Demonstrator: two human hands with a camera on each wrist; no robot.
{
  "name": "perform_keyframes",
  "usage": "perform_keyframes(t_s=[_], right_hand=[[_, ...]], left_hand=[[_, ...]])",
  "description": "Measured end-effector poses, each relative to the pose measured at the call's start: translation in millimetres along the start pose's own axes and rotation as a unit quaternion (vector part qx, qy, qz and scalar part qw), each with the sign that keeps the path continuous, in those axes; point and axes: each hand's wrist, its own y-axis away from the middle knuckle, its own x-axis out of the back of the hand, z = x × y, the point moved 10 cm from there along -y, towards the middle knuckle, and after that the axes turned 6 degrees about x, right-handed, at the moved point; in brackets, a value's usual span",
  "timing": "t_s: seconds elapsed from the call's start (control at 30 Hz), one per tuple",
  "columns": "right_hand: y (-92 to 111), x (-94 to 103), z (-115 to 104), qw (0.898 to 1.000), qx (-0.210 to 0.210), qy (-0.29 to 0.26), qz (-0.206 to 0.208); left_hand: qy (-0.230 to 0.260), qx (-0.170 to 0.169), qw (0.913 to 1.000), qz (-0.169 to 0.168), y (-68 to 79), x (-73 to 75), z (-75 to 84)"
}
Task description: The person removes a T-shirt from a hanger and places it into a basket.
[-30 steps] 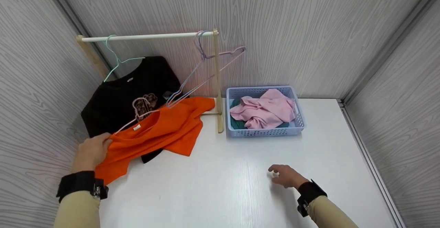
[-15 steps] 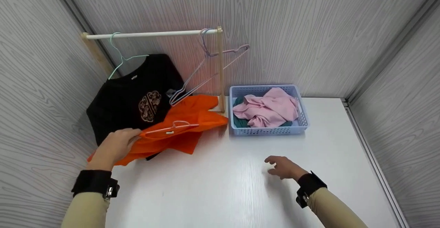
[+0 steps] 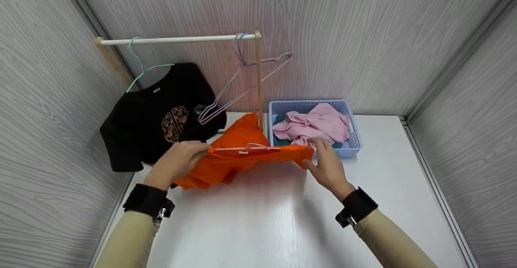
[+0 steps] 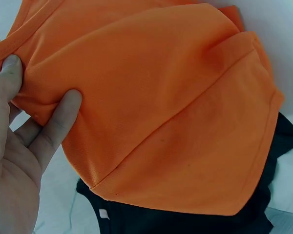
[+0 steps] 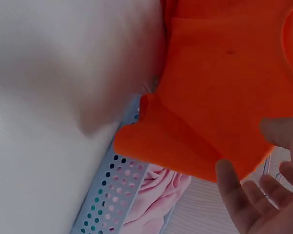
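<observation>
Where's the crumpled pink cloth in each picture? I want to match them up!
Head: right of the middle, the crumpled pink cloth lies in the light blue plastic basket with holes.
Left wrist: not in this picture.
Right wrist: near the bottom middle, partly showing behind the basket's dotted wall.
Landmark to match: the bright orange fabric shirt shows in all three views.

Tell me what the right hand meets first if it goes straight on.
The orange shirt, right in front of the right hand; whether they touch is unclear. Beyond it, in the head view, lies the basket, though depth is hard to judge.
</observation>
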Motion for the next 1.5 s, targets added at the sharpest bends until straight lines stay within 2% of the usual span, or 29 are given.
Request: perform_keyframes(t_s=[0.07, 0.13, 0.2, 0.27, 0.4, 0.5, 0.77, 0.9, 1.07, 1.23, 1.33, 1.5], right_hand=[[-1.3, 5.6, -2.0, 1.0, 0.0, 0.006, 0.008], [-1.5, 2.7, -3.4, 1.0, 0.008, -0.007, -0.02], [0.5, -2.9, -2.8, 0.998, 0.007, -0.033, -0.056], [2.4, -4.6, -2.4, 0.996, 0.01, -0.06, -0.07], [3.1, 11.0, -6.2, 0.996, 0.039, -0.074, -0.03], [2.7, 30.3, -9.3, 0.997, 0.059, -0.059, 0.008], [1.2, 75.3, 1.7, 0.997, 0.033, -0.01, 0.064], [4.1, 89.4, 7.5, 0.994, 0.024, 0.008, 0.103], [8.3, 91.3, 10.7, 0.992, 0.025, 0.024, 0.124], [10.6, 88.2, 14.1, 0.991, 0.015, 0.018, 0.132], [10.7, 86.9, 13.6, 0.991, 0.011, 0.014, 0.132], [11.4, 84.0, 13.5, 0.991, 0.006, 0.002, 0.131]], left_hand=[[0.002, -0.015, 0.9999, 0.004, -4.5, -1.1, 7.8], [0.009, -0.03, 0.9994, 0.01, -8.6, -1.3, 14.9], [0.015, -0.029, 0.9994, 0.01, -12.8, -2.0, 19.4], [0.025, -0.021, 0.9994, 0.008, -17.6, -2.4, 23.1], [0.04, 0.007, 0.9992, 0.004, -27.6, -4.5, 27.7], [0.043, 0.014, 0.999, 0.002, -36.4, -9.6, 33.3], [0.052, 0.018, 0.9984, -0.016, -59.3, -27.3, 55.3], [0.031, 0.021, 0.9985, -0.04, -68.0, -35.6, 68.5], [0.03, 0.003, 0.996, -0.084, -80.2, -44.9, 97.1], [0.095, -0.012, 0.9892, -0.111, -92.5, -46.4, 125.8], [0.116, -0.009, 0.9878, -0.103, -99.5, -42.5, 136.4], [0.103, 0.012, 0.9928, -0.06, -109.8, -33.5, 144.1]])
